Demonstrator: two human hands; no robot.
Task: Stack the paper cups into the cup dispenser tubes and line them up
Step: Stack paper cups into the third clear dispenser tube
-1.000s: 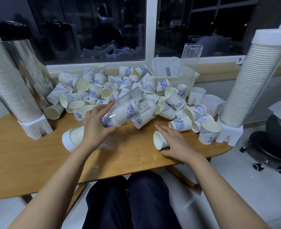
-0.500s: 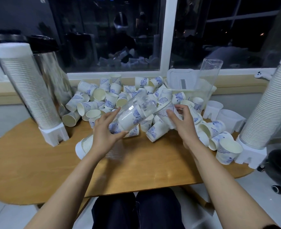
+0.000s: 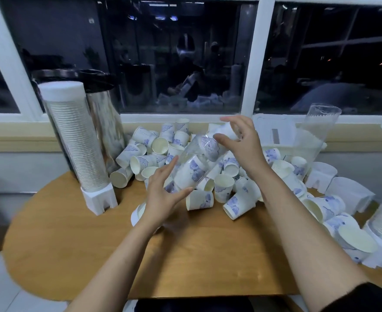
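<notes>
Above the oval wooden table (image 3: pixel 73 255) and its heap of white blue-printed paper cups (image 3: pixel 237 203), the left hand (image 3: pixel 160 199) is gripping a tilted clear plastic tube (image 3: pixel 192 167) with cups inside. The right hand (image 3: pixel 241 143) is pinching a single white cup (image 3: pixel 225 131) at its upper mouth.

Single head cam, wide-angle, looks fwd and down, close over wooden table (image 3: pixel 95 244), facing window (image 3: pixel 185 52).

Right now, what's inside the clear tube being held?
Blue-printed paper cups show through the clear tube. The left hand covers its lower part, hiding the count. The right hand holds another cup at its mouth.
</notes>
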